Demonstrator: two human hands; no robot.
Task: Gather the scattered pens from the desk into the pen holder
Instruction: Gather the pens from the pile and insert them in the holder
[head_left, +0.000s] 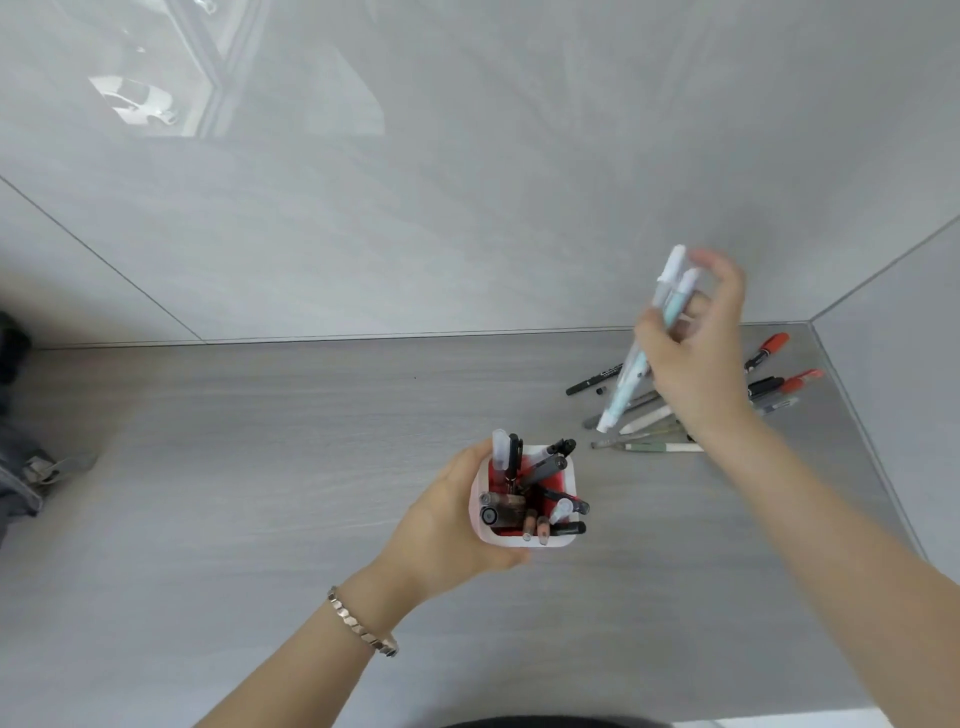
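Left hand (447, 525) wraps the white pen holder (524, 540), already stuffed with pens, standing mid-desk (260, 467). Right hand (693, 358) pinches two pale blue pens (631, 369) raised above the loose pens (649, 431) lying far right; motion blur.

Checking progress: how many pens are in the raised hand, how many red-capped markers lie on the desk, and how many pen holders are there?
Pale pens in right hand: 2
Red-capped markers on desk: 2
Pen holder: 1
Total: 5
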